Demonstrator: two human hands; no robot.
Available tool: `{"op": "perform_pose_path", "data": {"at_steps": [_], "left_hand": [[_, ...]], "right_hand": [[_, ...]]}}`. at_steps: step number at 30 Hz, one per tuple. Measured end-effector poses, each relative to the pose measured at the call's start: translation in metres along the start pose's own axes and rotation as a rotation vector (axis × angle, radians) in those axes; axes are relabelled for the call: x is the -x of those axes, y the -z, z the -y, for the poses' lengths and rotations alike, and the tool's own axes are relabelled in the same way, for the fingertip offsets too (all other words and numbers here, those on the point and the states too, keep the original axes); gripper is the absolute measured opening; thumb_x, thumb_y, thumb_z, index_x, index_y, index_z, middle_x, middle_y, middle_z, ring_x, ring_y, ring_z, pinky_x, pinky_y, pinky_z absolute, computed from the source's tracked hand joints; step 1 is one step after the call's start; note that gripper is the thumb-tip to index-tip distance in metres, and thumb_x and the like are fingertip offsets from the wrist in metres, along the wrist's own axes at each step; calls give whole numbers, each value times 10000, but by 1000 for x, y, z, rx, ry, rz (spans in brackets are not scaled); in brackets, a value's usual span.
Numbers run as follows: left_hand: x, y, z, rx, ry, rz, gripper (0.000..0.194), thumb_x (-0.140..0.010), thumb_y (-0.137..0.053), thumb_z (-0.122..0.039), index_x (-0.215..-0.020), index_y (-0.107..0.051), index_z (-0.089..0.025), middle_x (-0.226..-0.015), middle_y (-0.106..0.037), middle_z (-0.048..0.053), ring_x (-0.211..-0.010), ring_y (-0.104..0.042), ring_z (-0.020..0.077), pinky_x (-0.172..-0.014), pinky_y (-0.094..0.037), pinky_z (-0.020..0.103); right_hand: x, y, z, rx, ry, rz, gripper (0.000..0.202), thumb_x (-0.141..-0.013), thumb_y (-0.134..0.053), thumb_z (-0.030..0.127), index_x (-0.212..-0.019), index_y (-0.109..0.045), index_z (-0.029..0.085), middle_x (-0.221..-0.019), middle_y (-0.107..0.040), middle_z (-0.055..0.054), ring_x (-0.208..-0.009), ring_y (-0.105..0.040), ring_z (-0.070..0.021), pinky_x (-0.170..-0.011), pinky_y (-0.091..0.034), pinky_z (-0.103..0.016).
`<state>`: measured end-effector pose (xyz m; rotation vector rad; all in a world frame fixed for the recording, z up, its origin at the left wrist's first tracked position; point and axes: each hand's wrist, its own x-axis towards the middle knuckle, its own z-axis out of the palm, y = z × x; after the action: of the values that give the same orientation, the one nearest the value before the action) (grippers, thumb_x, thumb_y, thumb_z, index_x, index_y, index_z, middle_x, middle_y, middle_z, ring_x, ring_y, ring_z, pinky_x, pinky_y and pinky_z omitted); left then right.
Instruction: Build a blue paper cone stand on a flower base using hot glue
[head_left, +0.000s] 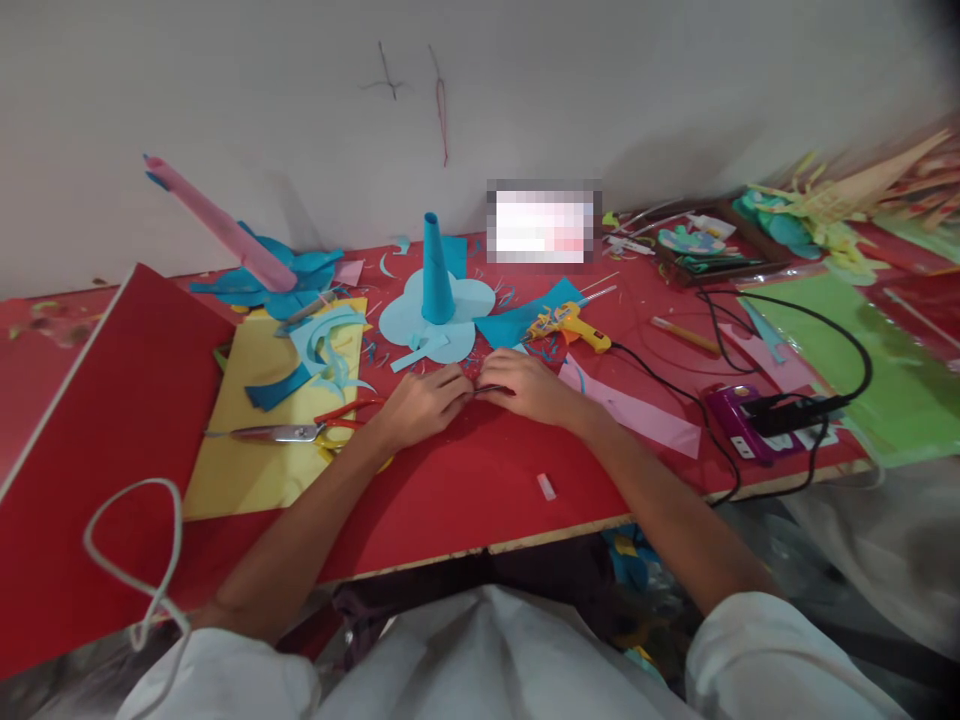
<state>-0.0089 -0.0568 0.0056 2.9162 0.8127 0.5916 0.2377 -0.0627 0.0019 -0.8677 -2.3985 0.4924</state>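
My left hand (426,406) and my right hand (531,388) meet low over the red table, fingers curled and pinching. Between their fingertips runs a thin dark strip (489,389), mostly hidden; its exact kind cannot be made out. Just beyond them, a blue paper cone (437,275) stands upright on a light blue flower-shaped paper (471,297). Beside my left forearm lie scissors (281,433) with red and yellow handles. A yellow glue gun (583,325) rests beyond my right hand, and a pink paper strip (637,408) lies to its right.
Blue scraps (330,345) cover part of a yellow sheet (247,440) on the left. Behind them, a pink paper cone (225,225) leans on blue petals. At right, black cords run from a purple power box (750,425). A dark tray (697,245) holds supplies near the wall.
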Motion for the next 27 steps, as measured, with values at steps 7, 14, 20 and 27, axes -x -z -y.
{"op": "perform_pose_path", "data": {"at_steps": [7,14,20,27], "left_hand": [[-3,4,-2,68,94,85,217,-1013,-460,-175,-1011,-676,-197,-1018,-691,65,-883,-657,170,-677,-431,273],[-7,8,-4,138,258,53,209,-1058,-443,-263,-998,-632,-198,-1031,-673,74,-888,-647,187,-738,-462,290],[-7,6,1,201,352,-17,208,-1079,-433,-303,-1010,-602,-202,-1048,-656,65,-918,-636,193,-735,-451,289],[-7,4,3,186,413,-52,199,-1071,-471,-339,-991,-597,-207,-1035,-658,66,-884,-629,202,-723,-442,303]], "right_hand": [[3,2,-10,17,-22,-18,238,-1051,-569,341,-928,-730,216,-923,-707,-84,-952,-605,-252,-866,-466,-387],[7,8,-23,19,-55,-122,320,-1070,-527,417,-912,-730,226,-919,-733,-76,-932,-614,-245,-873,-470,-389],[9,11,-31,26,-68,-170,350,-1070,-515,463,-929,-723,219,-952,-760,-78,-960,-641,-252,-903,-468,-398],[9,12,-34,28,-98,-180,377,-1070,-500,485,-920,-735,231,-950,-763,-83,-956,-646,-257,-908,-469,-413]]}}
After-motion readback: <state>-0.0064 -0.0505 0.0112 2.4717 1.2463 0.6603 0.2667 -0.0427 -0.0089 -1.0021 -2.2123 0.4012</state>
